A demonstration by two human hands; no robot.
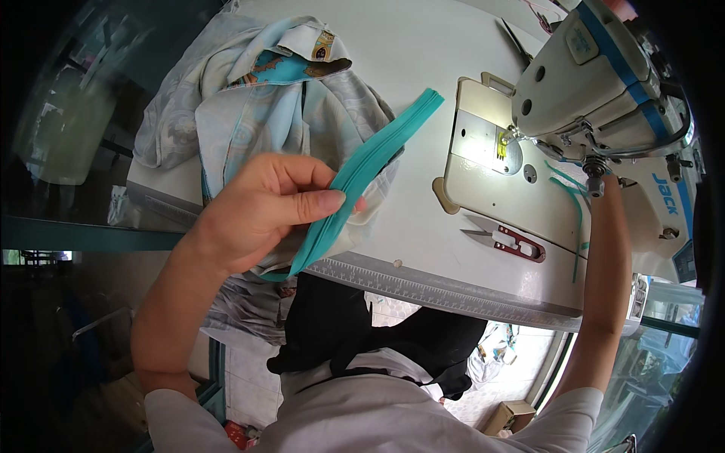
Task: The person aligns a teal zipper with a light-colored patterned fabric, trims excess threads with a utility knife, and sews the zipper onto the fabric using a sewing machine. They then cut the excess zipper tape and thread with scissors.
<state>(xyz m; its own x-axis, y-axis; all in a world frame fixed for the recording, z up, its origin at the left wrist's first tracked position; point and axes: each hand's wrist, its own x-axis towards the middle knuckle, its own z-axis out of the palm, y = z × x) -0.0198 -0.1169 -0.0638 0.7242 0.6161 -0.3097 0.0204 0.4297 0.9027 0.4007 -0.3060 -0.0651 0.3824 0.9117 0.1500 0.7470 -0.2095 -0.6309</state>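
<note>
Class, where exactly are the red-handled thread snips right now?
In the head view, the thread snips lie right of centre on the table, between the bed plate of the sewing machine and the ruler strip along the near edge, blades pointing left.

The right hand is hidden behind the sewing machine (563, 90); only its forearm (610, 257) shows, so what that hand touches cannot be told. The teal strips (374, 160) cover some fingers of the left hand (260, 211), and their number is unclear. The machine, cut off at the far edge, hides the handles of the dark scissors (516, 42). Bright light washes out detail around the needle plate (483, 140). The finest marks on the ruler (423, 289) are too small to read.
</note>
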